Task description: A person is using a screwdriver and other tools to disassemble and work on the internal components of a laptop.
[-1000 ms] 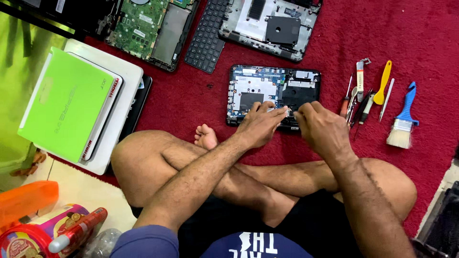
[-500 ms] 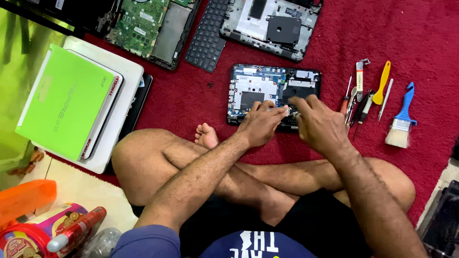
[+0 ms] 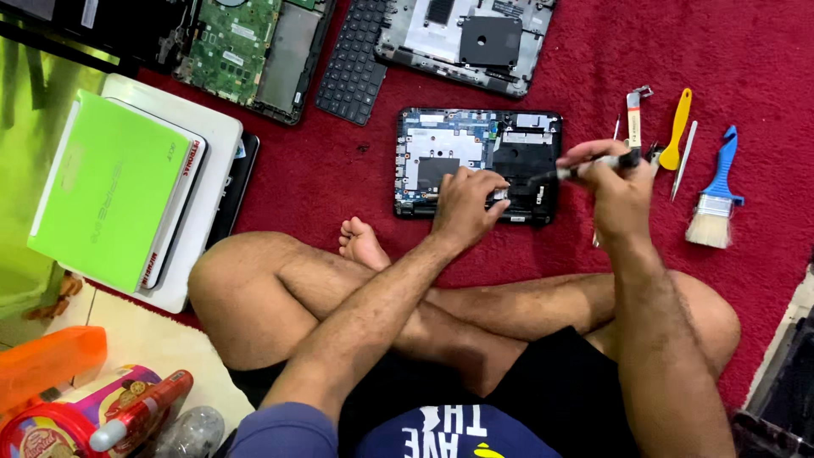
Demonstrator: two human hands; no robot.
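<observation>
Illumination is moderate and even, falling from overhead; no lamp is in view. Colour is saturated, with a strong red cast from the carpet (image 3: 339,178). Shadows are soft and short: a faint dark band lies under the crossed legs, and beneath the left hand (image 3: 469,203) where it rests on the opened laptop base (image 3: 475,161). The upper left corner is dim, nearly black. Mild glare shows on the green laptop lid (image 3: 110,187) and on the white brush bristles (image 3: 705,231). Centre focus is adequate, though fine board detail is smeared by compression. The right hand (image 3: 615,191) and its screwdriver (image 3: 585,170) show slight motion blur. Near-field items at the bottom edge are soft. Wide-angle stretching is visible at the corners.
</observation>
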